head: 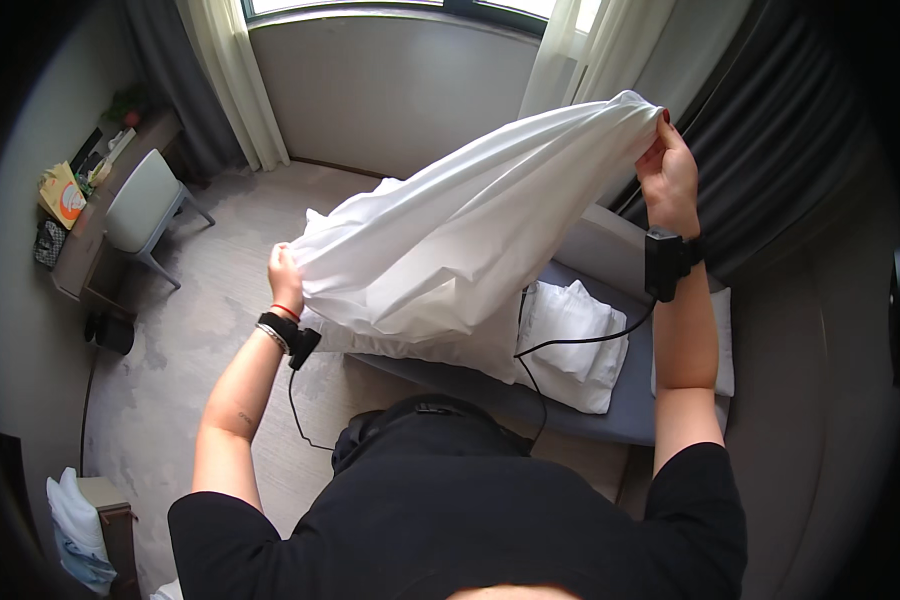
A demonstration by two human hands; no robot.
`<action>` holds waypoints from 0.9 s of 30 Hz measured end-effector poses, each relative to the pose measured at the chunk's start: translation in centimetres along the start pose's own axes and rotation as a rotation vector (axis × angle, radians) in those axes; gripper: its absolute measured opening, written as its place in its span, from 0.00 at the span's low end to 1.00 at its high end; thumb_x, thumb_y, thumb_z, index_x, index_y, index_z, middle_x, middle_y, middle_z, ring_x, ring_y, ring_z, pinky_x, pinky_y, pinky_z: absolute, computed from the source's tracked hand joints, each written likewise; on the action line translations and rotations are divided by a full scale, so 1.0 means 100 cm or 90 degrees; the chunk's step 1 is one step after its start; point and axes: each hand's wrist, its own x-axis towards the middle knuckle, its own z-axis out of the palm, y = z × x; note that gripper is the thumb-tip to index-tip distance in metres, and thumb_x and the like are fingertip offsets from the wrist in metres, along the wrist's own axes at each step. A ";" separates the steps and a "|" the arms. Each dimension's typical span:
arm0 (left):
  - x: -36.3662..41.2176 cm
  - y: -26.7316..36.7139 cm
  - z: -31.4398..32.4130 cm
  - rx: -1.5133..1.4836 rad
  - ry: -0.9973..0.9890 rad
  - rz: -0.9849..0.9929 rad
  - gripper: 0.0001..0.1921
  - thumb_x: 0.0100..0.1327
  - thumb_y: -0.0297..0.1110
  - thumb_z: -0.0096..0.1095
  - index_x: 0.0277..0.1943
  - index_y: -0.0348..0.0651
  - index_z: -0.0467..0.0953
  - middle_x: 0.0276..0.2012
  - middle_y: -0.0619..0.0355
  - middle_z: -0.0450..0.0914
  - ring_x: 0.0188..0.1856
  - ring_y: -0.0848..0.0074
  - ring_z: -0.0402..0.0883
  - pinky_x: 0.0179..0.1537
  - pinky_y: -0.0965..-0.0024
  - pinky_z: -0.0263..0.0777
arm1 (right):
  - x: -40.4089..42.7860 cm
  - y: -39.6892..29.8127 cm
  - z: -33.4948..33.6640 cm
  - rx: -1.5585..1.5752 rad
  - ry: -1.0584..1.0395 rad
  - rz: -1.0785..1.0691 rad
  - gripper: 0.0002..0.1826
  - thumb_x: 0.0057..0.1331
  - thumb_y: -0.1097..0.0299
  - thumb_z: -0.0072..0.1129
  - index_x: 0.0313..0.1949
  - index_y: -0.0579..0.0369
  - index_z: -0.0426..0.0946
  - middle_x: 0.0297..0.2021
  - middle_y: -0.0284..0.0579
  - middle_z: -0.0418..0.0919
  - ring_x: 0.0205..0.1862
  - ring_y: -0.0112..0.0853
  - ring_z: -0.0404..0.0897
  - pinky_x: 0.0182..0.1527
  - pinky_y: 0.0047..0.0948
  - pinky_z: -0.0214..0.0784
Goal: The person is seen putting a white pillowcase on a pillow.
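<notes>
A white cloth (pixel 450 232), perhaps a pillowcase or cover, is stretched slantwise between my two hands. My left hand (pixel 285 279) grips its lower left edge. Raised higher, my right hand (pixel 669 176) pinches the upper right corner between thumb and fingers. Beneath the cloth, a white pillow (pixel 465 358) shows along its front edge; the rest is covered from sight. To the right of it, folded white linens (pixel 570 334) lie stacked on a grey-blue sofa seat (pixel 637 412).
Cables run from the black wrist devices (pixel 664 264) across the front. Another white pillow (pixel 722 341) is at the sofa's right end. A white chair (pixel 144 202) and desk (pixel 82 251) stand left, above a black bin (pixel 112 334). Dark curtains (pixel 780 135) hang at right.
</notes>
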 end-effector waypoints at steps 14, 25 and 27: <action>-0.048 0.113 -0.047 0.832 -0.244 0.484 0.41 0.40 0.41 0.70 0.62 0.55 0.62 0.44 0.54 0.64 0.44 0.65 0.69 0.38 0.64 0.72 | -0.020 0.006 0.010 0.015 0.016 0.009 0.10 0.69 0.67 0.47 0.42 0.59 0.73 0.39 0.40 0.78 0.44 0.29 0.76 0.52 0.31 0.67; 0.051 0.118 -0.136 0.538 -0.005 0.244 0.02 0.53 0.24 0.55 0.32 0.39 0.72 0.33 0.51 0.76 0.32 0.59 0.77 0.35 0.62 0.72 | -0.041 -0.005 0.006 -0.076 0.010 0.002 0.11 0.70 0.69 0.43 0.45 0.61 0.72 0.40 0.41 0.76 0.46 0.27 0.75 0.52 0.28 0.68; 0.053 0.138 -0.142 0.492 -0.023 0.199 0.03 0.54 0.24 0.55 0.33 0.39 0.71 0.34 0.50 0.76 0.34 0.61 0.78 0.37 0.62 0.73 | -0.047 -0.010 0.008 -0.091 0.006 0.000 0.12 0.70 0.69 0.42 0.47 0.60 0.71 0.41 0.42 0.76 0.46 0.28 0.75 0.53 0.29 0.67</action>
